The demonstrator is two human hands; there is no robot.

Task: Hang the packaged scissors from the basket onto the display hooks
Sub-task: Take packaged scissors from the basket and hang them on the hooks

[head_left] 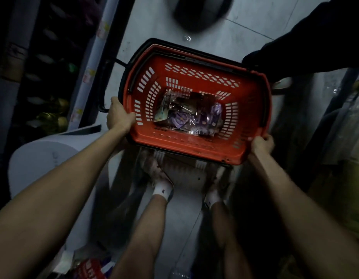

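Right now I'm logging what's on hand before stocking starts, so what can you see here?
Basket: one, red with black handles, held over the floor between both hands.
Packaged scissors: a small pile, count unclear, clear wrap with purple, in the basket bottom.
Floor: pale tiles, beneath the basket.
Shelving: dim racks of goods, left edge.
Dark sleeve: one, another person's, upper right.
Left hand: gripping the basket's left rim.
Right hand: gripping the basket's near right corner.
Legs and white socks: two, below the basket.
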